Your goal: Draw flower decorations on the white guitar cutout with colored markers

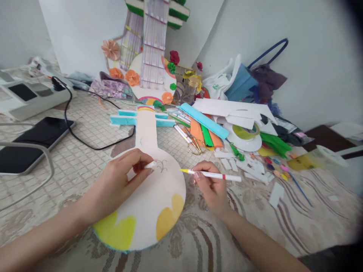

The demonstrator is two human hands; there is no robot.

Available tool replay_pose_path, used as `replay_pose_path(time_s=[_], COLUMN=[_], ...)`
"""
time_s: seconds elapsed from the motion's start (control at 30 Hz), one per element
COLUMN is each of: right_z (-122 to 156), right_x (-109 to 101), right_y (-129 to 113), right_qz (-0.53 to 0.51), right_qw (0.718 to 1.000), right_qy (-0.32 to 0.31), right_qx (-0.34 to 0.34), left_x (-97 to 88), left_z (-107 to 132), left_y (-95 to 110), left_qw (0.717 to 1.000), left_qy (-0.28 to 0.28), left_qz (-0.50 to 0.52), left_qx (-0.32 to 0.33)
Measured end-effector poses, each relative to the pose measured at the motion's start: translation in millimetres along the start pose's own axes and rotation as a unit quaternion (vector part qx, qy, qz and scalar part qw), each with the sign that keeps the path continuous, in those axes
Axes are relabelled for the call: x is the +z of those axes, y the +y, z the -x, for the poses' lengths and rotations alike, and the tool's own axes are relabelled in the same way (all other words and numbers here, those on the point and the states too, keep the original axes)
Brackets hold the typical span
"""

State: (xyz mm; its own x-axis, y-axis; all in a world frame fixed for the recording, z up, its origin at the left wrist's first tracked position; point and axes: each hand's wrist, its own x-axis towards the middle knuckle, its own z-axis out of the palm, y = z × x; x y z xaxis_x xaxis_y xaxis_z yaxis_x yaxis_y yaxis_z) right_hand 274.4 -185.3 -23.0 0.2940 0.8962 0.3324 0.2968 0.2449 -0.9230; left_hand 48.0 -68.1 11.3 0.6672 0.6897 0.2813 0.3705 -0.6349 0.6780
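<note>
A white paper guitar (147, 200) lies on the table, with yellow and orange petal shapes on its round body and blue strips across its neck. Pinched in my left hand (121, 177), above the body, is a small white cap (150, 164), its far part hidden by the fingers. Thin green curved lines (162, 166) show on the paper beside it. At the guitar's right edge, my right hand (211, 185) grips a slim white marker (215, 175) with a red band. Its yellow tip points left toward the body.
A decorated guitar (154, 56) with paper flowers stands at the back. To the right lie gold scissors (197, 145), a blue foam strip (204, 121), a tape roll (245, 131) and white scraps (276, 194). A phone (36, 139) and black cable (85, 141) lie left.
</note>
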Motion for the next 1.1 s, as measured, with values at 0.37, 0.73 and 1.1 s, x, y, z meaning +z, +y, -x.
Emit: replay_pose_path(time_s=[0.37,0.73,1.1], right_z=[2.2,1.7,-4.6], right_x=[8.5,9.9,3.5], right_y=[-7.1,-1.9,-2.9], right_qz=[-0.147,-0.21,-0.155], right_qw=[0.989,0.976,0.988], right_qy=[-0.024,-0.059,0.008], right_qx=[0.017,0.012,0.022], left_x=[1.2,7.1,7.4], left_z=[1.2,5.2,3.5], left_y=[7.7,5.6,5.6], left_qw=[0.999,0.998,0.998], left_qy=[-0.017,-0.046,-0.046], left_qz=[0.004,0.011,0.006], left_qx=[0.036,0.043,0.041])
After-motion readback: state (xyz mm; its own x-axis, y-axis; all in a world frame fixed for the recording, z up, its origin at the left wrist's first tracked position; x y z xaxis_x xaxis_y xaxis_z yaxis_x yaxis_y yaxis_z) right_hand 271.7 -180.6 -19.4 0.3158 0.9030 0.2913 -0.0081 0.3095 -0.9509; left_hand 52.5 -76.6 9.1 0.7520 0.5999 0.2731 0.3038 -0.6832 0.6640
